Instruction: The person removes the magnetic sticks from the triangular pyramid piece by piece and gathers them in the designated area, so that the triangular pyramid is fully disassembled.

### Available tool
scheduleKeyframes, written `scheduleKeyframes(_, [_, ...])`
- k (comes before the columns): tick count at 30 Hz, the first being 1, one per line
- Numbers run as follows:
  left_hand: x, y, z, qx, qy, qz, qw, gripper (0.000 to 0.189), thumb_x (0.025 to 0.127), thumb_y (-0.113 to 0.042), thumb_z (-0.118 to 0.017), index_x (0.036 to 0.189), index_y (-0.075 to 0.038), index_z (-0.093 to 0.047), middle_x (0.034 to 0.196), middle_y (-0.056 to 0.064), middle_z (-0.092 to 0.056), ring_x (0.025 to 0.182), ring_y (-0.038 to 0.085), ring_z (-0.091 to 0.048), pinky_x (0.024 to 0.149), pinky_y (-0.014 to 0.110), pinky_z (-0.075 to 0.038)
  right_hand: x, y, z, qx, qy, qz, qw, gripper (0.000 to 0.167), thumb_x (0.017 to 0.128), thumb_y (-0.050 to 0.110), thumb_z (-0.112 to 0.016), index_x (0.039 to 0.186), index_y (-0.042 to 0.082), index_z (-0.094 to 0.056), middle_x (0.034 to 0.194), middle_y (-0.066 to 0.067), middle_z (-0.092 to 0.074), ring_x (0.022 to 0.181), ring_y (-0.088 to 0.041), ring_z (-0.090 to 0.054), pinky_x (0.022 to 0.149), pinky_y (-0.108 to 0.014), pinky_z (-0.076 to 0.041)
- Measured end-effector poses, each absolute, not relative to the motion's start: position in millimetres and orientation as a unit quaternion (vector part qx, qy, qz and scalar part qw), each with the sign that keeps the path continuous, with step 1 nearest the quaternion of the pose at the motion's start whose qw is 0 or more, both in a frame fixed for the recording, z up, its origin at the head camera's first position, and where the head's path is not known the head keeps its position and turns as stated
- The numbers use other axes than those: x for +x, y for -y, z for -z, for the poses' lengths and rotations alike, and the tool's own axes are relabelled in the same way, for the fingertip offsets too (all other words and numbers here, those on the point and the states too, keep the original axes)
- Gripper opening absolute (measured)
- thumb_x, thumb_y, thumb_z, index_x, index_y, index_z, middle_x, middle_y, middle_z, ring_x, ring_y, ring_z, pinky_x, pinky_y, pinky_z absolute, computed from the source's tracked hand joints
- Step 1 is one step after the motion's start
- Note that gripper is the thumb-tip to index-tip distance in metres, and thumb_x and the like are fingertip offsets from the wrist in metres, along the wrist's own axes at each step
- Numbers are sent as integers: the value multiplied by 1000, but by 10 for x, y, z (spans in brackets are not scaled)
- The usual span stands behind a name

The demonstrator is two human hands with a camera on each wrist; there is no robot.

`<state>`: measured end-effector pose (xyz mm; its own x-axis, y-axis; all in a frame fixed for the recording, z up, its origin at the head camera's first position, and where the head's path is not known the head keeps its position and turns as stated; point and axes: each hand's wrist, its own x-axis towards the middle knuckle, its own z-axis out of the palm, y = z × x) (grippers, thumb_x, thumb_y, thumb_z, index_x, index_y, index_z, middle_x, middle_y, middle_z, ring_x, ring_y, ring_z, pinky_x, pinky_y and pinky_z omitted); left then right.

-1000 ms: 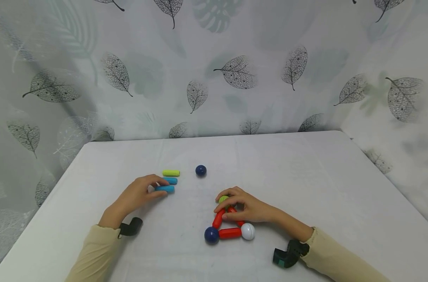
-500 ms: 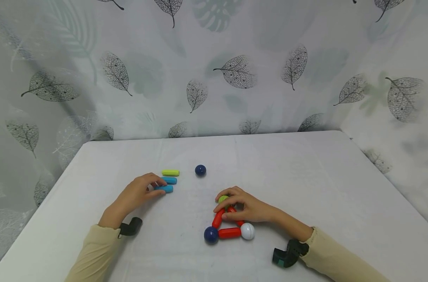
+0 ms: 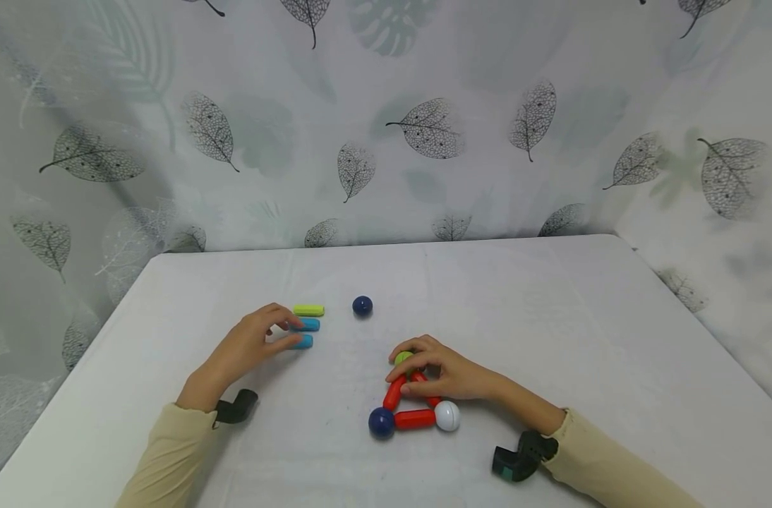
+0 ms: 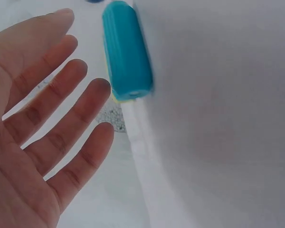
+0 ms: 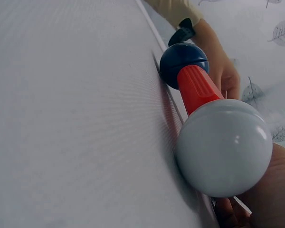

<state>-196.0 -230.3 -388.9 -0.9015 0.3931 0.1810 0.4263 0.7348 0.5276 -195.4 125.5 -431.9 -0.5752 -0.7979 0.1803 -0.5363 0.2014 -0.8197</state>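
In the head view, my left hand (image 3: 245, 346) is beside two blue magnetic rods, its thumb and fingers spread apart. Its thumb overlaps the nearer blue rod (image 3: 305, 341), and a fingertip is at the farther blue rod (image 3: 310, 324). The left wrist view has these loose fingers to the left of a blue rod (image 4: 127, 52), with nothing in the palm. My right hand (image 3: 452, 374) holds the top of a triangle of red magnetic rods (image 3: 415, 420). Its fingers curl about the green ball (image 3: 403, 360), partly hiding it. A navy ball (image 3: 382, 423) and a white ball (image 3: 447, 416) form the near corners.
A lime green rod (image 3: 309, 310) lies just beyond the blue ones. Farther back, right of the rods, sits a loose navy ball (image 3: 363, 306). The white table (image 3: 519, 303) meets a leaf-patterned curtain (image 3: 386, 190) at its back edge.
The left thumb and fingers have spread wider apart, the fingers moving slightly away from me, and the nearer blue rod shows less beside the thumb. My right hand and the triangle stay in place.
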Motion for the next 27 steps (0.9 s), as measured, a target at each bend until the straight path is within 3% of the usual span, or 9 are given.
scheduleKeyframes(14, [-1835,2042,3751,-250,928,275,31,18,89,-22,-73,104,-12,-70,103,0,-66,94,18,-64,83,40,-53,-1966,-1266,4338,-440,-762,454,139,22,92,20,-68,114,20,-72,128,-2,-56,119,-19,-41,96,-39,-38])
scheduleKeyframes(27, [-1684,1724,3720,-302,917,260,-10,26,89,-28,-72,110,-14,-69,103,-3,-67,94,13,-61,80,33,-54,-1956,-1261,4310,-440,-763,450,144,22,93,21,-67,114,20,-71,127,-3,-56,117,-18,-41,94,-38,-39])
